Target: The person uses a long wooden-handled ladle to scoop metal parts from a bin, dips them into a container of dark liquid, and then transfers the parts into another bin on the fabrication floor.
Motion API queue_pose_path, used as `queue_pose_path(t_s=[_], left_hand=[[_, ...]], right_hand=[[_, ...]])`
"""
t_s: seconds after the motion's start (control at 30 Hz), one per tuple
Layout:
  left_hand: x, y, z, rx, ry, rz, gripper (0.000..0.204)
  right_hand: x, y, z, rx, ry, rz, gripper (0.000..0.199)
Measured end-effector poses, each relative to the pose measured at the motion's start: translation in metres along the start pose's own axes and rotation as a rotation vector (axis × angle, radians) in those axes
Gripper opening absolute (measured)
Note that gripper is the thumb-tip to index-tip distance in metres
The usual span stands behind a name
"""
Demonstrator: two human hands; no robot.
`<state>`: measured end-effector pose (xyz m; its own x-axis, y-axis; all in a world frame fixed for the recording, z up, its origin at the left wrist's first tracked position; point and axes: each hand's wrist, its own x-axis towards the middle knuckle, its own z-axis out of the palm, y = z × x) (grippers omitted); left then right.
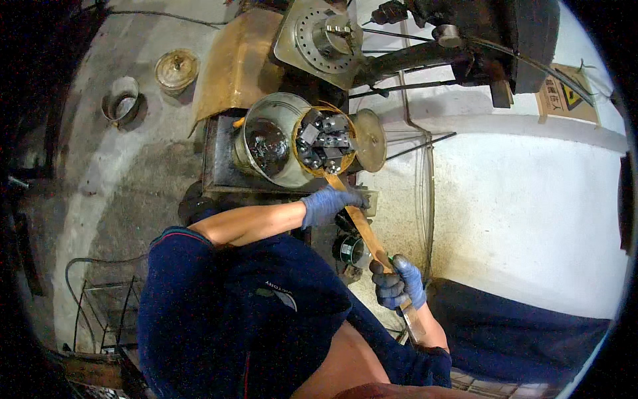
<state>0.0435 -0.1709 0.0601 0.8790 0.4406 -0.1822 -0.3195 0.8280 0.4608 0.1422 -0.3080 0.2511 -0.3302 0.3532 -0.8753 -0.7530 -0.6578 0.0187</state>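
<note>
Here, both hands wear blue knitted gloves and grip 1 long, flat brownish metal strip [364, 229] that runs diagonally from the lower right up to the machine. The left hand [329, 203] has its fingers wrapped around the strip's upper part, just below the round metal chuck with grey steel jaws [323, 141]. The right hand [397, 282] has its fingers clamped on the strip lower down, near the person's body. The strip's top end meets the chuck's lower edge. Beside the chuck sits a shiny cylindrical metal drum [269, 139]. On the grey concrete floor [119, 179] to the left stand a small metal pot [121, 100] and a round brass-coloured lid [177, 68].
</note>
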Motion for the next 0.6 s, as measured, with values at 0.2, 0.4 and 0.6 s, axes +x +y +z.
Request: queue_pose_path(t_s=[0.2, 0.4, 0.6], left_hand=[[0.002, -0.009, -0.007, -0.038, -0.054, 0.052, 0.015], [-0.021, 0.025, 0.008, -0.009, -0.048, -0.046, 0.015], [-0.004, 0.020, 0.009, -0.001, -0.079, -0.010, 0.017]], right_hand=[[0.003, 0.007, 0.013, -0.109, 0.086, -0.073, 0.032], [-0.001, 0.007, 0.014, -0.040, 0.028, -0.025, 0.031], [-0.006, 0.012, 0.037, -0.070, 0.078, -0.110, 0.032]])
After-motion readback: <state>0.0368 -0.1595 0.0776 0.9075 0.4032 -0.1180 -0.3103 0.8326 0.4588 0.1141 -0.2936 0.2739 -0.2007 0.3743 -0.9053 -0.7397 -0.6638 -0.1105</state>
